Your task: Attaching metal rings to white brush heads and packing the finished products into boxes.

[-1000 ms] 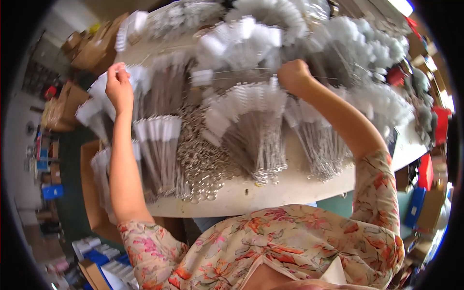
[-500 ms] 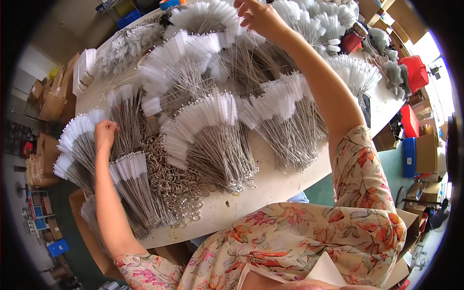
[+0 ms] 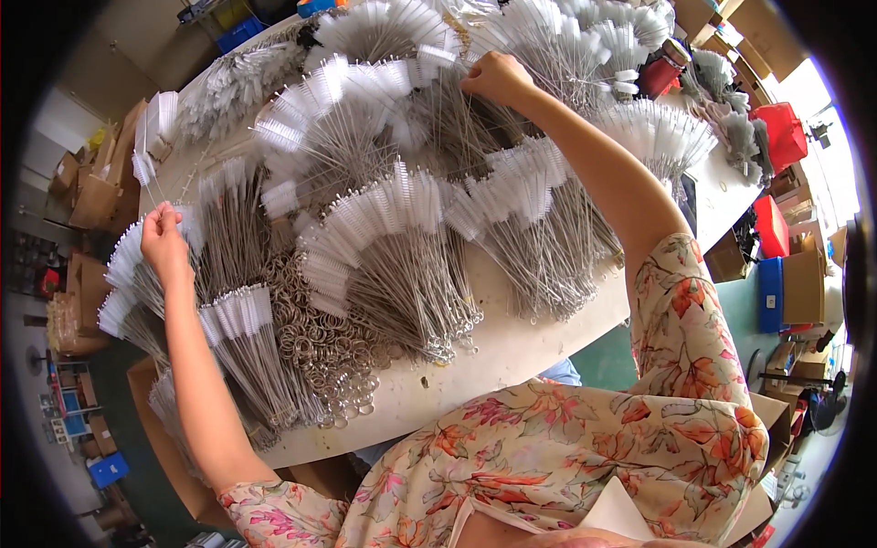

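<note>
On the left, my left hand (image 3: 165,241) pinches the thin wire stem of a tube brush, whose white bristle head (image 3: 143,169) points up above the fingers. Below that hand spreads a fan of white tube brushes (image 3: 128,251). At the far middle, my right hand (image 3: 498,79) is closed just above a heap of brush stems (image 3: 457,119); its fingertips point down and what they hold, if anything, is hidden. Between my arms lies a large fan of white brushes (image 3: 393,219), with a pile of metal rings (image 3: 320,338) to its left.
Several more brush bundles (image 3: 539,183) cover the white table (image 3: 493,338). A white box (image 3: 157,123) stands at the far left edge. To the far right are a dark red container (image 3: 662,71) and a red bin (image 3: 779,143). Cardboard boxes (image 3: 804,288) surround the table.
My left hand has moved left and now holds up a single brush. My right hand has come down and right, from open fingers in the air to a closed hand over the far stems.
</note>
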The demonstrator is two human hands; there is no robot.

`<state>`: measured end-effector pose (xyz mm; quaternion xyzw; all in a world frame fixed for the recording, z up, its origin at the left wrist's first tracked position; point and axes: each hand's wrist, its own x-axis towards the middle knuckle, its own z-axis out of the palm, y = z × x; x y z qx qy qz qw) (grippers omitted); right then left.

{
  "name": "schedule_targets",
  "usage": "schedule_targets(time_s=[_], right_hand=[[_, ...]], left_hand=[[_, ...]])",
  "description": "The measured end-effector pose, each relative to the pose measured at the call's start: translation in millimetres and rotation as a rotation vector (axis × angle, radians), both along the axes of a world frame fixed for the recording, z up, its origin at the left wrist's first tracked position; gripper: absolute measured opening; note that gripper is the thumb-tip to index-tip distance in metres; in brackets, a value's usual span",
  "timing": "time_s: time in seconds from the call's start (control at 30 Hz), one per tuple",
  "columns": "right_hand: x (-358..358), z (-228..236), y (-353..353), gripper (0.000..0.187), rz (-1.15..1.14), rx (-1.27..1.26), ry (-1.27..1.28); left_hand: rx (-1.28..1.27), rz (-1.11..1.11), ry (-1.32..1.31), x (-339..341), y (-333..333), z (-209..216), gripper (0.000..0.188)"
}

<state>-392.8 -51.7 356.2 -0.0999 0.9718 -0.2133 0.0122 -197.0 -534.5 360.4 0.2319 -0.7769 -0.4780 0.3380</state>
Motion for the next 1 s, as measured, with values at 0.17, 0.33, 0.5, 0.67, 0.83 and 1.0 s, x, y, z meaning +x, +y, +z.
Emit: schedule_targets(time_s=[0.17, 0.33, 0.5, 0.67, 0.83, 1.0], right_hand=[[-7, -18, -13, 0.026, -0.072, -0.029, 0.058], [-18, -16, 3, 0.032, -0.059, -0.207, -0.09], [5, 11, 5, 0.038, -0.052, -0.142, -0.299], [16, 38, -6, 0.018, 0.086, -0.394, 0.271], [-26, 87, 29, 0.018, 0.109, -0.968, -0.023], [-55, 56, 41, 0.031, 0.105, 0.411, 0.332]], left_hand=[[0.253, -0.232, 0.122, 61, 87, 51, 0.019], [0.367, -0.347, 0.092, 134, 130, 51, 0.02], [0.493, -0.412, 0.12, 195, 142, 34, 0.02], [0.374, -0.36, 0.195, 226, 158, 23, 0.022], [0.447, -0.042, 0.191, 256, 169, 17, 0.025], [0.673, -0.002, 0.192, 283, 178, -17, 0.026]])
